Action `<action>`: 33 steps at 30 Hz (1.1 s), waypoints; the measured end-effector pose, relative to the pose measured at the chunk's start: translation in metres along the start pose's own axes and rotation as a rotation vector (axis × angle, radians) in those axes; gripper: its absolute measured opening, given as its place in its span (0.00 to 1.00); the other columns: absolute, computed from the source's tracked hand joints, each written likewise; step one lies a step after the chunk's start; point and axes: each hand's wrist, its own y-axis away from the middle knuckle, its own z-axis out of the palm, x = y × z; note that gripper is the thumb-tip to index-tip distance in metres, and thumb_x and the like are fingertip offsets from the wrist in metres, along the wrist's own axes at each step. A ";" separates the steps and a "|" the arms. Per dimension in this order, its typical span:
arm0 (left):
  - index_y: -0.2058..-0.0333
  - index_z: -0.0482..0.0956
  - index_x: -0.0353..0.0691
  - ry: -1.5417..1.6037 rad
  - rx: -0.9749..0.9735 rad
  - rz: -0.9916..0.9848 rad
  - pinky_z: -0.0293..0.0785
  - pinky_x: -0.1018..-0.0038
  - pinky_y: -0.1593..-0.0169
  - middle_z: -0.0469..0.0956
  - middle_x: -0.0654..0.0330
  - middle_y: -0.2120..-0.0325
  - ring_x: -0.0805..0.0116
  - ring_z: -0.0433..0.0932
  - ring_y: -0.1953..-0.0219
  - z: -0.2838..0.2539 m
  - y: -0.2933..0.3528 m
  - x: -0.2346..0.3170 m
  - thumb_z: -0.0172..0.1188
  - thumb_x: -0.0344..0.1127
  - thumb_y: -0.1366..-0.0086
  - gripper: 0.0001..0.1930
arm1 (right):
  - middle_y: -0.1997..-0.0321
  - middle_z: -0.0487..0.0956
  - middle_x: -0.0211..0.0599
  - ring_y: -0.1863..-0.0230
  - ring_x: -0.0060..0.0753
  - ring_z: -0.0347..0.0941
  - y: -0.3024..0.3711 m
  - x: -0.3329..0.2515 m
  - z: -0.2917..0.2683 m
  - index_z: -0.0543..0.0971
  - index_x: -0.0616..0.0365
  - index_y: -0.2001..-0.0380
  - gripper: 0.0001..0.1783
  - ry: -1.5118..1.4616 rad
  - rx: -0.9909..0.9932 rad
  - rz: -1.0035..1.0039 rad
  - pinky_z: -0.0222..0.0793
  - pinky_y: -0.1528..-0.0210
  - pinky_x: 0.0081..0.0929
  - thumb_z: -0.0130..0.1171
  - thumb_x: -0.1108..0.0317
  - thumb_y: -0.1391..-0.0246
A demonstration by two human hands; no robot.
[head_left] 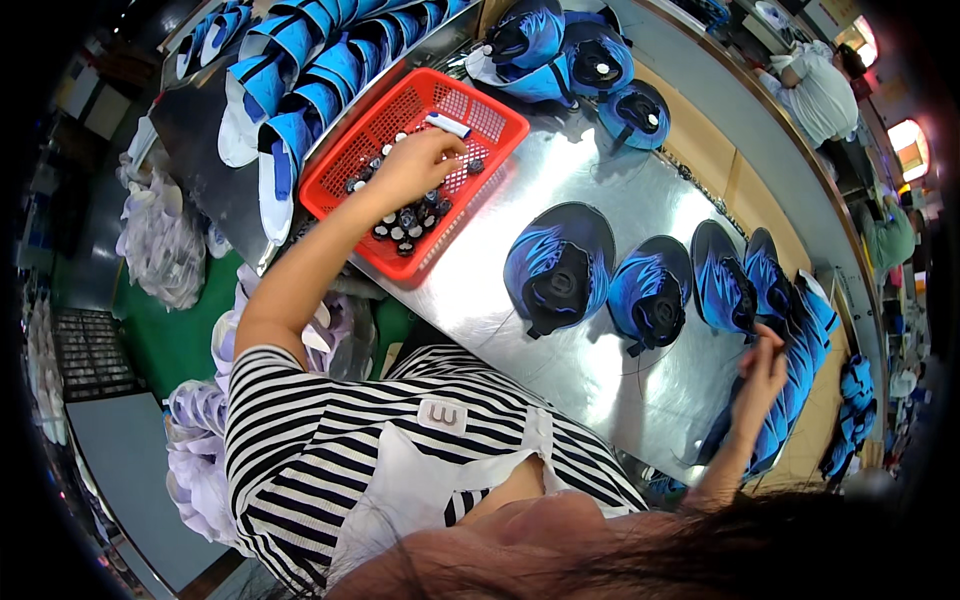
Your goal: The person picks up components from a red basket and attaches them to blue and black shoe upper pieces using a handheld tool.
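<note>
1. Head view: I see the left hand over the red basket by the metal table's left edge, fingers curled above black knobs; I cannot tell their grip
2. The right hand, fingers bent, grip unclear to me, is beside stacked blue uppers near the right edge

Bright red — the basket beneath the left hand carries small black and white round pieces and a white-and-blue stick. Left of that hand, shoe uppers show blue with white; left of the right hand, dark shoes bear blue streaks on a silver counter — behind both hands, a black-and-white striped shirt.
</note>
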 end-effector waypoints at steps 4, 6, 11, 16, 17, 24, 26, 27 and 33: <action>0.56 0.78 0.40 -0.147 -0.197 0.068 0.72 0.64 0.54 0.77 0.52 0.61 0.53 0.77 0.58 0.034 -0.030 -0.036 0.61 0.30 0.43 0.15 | 0.69 0.78 0.33 0.68 0.30 0.75 0.043 -0.034 0.102 0.78 0.55 0.51 0.24 0.447 -0.416 -0.747 0.68 0.65 0.28 0.53 0.80 0.54; 0.57 0.78 0.40 -0.118 -0.263 0.115 0.71 0.62 0.52 0.76 0.51 0.61 0.50 0.76 0.57 0.045 -0.036 -0.042 0.60 0.29 0.44 0.14 | 0.69 0.77 0.34 0.67 0.36 0.74 0.048 -0.047 0.134 0.79 0.54 0.52 0.26 0.552 -0.616 -0.971 0.66 0.66 0.32 0.55 0.79 0.60; 0.62 0.75 0.37 0.006 -0.246 0.159 0.72 0.63 0.55 0.75 0.49 0.63 0.48 0.76 0.58 0.053 -0.043 -0.053 0.64 0.28 0.47 0.13 | 0.68 0.75 0.34 0.68 0.36 0.73 0.043 -0.027 0.163 0.79 0.56 0.60 0.18 0.570 -0.670 -1.034 0.65 0.70 0.33 0.59 0.76 0.60; 0.60 0.75 0.38 0.279 0.025 0.016 0.73 0.72 0.58 0.77 0.58 0.66 0.65 0.78 0.63 0.016 -0.022 0.014 0.64 0.26 0.45 0.13 | 0.58 0.80 0.37 0.68 0.23 0.72 0.036 -0.055 0.164 0.79 0.62 0.61 0.08 -0.257 -0.335 -0.418 0.67 0.67 0.18 0.55 0.78 0.43; 0.60 0.75 0.38 0.591 -0.025 -0.039 0.73 0.74 0.58 0.77 0.61 0.66 0.70 0.77 0.63 0.012 -0.013 0.037 0.63 0.27 0.44 0.12 | 0.62 0.81 0.36 0.69 0.17 0.70 0.040 -0.068 0.165 0.79 0.63 0.61 0.07 -0.470 -0.299 -0.136 0.65 0.69 0.15 0.55 0.77 0.42; 0.55 0.74 0.37 1.482 -0.274 -0.188 0.72 0.77 0.56 0.77 0.61 0.60 0.72 0.77 0.57 0.039 0.041 0.137 0.57 0.25 0.38 0.12 | 0.75 0.75 0.26 0.73 0.14 0.69 0.059 -0.081 0.176 0.79 0.63 0.64 0.05 -0.554 -0.341 -0.051 0.61 0.71 0.12 0.60 0.74 0.44; 0.54 0.74 0.36 1.593 -0.316 -0.269 0.71 0.78 0.55 0.77 0.60 0.59 0.72 0.76 0.56 0.040 0.047 0.143 0.57 0.25 0.37 0.12 | 0.73 0.76 0.27 0.72 0.13 0.69 0.060 -0.082 0.173 0.79 0.64 0.64 0.05 -0.537 -0.369 -0.029 0.61 0.70 0.11 0.60 0.75 0.44; 0.54 0.74 0.36 1.596 -0.306 -0.284 0.71 0.78 0.54 0.77 0.60 0.59 0.72 0.76 0.56 0.042 0.049 0.146 0.56 0.24 0.37 0.12 | 0.73 0.76 0.26 0.72 0.13 0.69 0.061 -0.085 0.173 0.79 0.64 0.64 0.05 -0.546 -0.365 -0.011 0.60 0.70 0.11 0.60 0.76 0.44; 0.52 0.73 0.36 1.454 -0.277 -0.238 0.70 0.77 0.48 0.77 0.59 0.59 0.73 0.75 0.55 0.046 0.050 0.141 0.57 0.24 0.38 0.15 | 0.77 0.72 0.23 0.77 0.11 0.61 0.058 -0.085 0.183 0.81 0.64 0.70 0.02 -0.456 -0.208 -0.286 0.55 0.74 0.12 0.62 0.79 0.48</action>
